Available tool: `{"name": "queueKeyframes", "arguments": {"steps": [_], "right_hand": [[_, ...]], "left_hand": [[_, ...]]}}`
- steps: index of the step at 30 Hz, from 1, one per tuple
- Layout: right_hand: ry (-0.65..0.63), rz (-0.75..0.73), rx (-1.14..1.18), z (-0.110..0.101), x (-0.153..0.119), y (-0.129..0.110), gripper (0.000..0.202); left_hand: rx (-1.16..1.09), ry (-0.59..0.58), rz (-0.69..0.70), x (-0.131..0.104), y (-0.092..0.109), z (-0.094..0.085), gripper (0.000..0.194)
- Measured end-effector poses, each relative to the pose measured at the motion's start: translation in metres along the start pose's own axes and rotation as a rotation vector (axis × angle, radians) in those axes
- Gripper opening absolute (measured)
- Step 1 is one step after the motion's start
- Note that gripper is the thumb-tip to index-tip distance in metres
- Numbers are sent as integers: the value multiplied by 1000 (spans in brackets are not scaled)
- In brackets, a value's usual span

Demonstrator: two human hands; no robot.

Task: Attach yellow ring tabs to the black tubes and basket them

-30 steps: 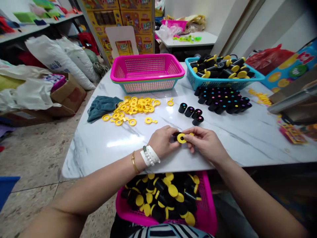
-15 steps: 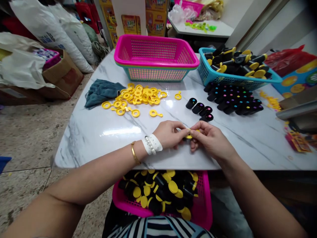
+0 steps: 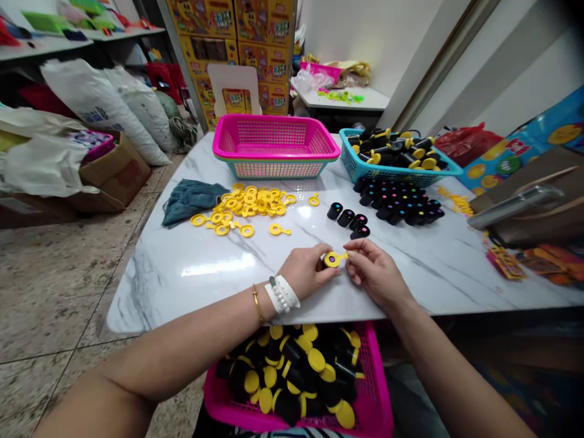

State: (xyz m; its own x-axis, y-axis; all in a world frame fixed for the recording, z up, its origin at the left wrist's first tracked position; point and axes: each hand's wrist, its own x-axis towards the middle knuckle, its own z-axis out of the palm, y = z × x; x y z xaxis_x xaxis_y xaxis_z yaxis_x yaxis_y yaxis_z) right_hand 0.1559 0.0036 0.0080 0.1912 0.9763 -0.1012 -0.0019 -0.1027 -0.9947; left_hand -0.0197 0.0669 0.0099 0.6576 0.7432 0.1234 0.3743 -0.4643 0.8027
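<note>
My left hand (image 3: 303, 271) is closed around a small black cylinder, held just over the table's front part. On its top sits a yellow ring cap (image 3: 332, 260) with a purple dot showing through the hole. The cap's tab points right, and my right hand (image 3: 376, 272) pinches its end between thumb and finger. Beyond my hands several loose black cylinders (image 3: 345, 218) with coloured dots stand on the table. A heap of yellow ring caps (image 3: 250, 204) lies to the left, with single ones nearby.
Stacked pink and teal baskets (image 3: 276, 167) stand behind the caps, beside a dark cloth (image 3: 194, 199). At right, a blue basket (image 3: 392, 173) holds capped cylinders, behind rows of black cylinders (image 3: 401, 204). A pink basket (image 3: 382, 389) of capped cylinders sits below the table edge (image 3: 219, 321).
The view has tilted up. My hands have drawn apart: the left still grips the cylinder, and the right has shifted from its top to the cap's tab, now visible.
</note>
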Motion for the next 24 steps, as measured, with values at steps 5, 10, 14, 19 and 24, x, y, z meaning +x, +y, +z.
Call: {"name": "queueKeyframes", "arguments": {"steps": [5,10,14,19,24], "right_hand": [[-169,53,90,-10,9,-5,23],[-381,196,-74,-6,29,-28,26],[-434,159,-301,3,31,-45,27],[-400,166,-266,3,20,-27,32],[-472,282,-162,1,25,-20,37]], "left_hand": [[64,-38,70,6,-2,-3,19],[36,-97,29,10,-2,-8,15],[62,-77,-19,11,6,-13,18],[99,-40,-26,4,8,-8,25],[118,-75,17,5,2,-7,25]]}}
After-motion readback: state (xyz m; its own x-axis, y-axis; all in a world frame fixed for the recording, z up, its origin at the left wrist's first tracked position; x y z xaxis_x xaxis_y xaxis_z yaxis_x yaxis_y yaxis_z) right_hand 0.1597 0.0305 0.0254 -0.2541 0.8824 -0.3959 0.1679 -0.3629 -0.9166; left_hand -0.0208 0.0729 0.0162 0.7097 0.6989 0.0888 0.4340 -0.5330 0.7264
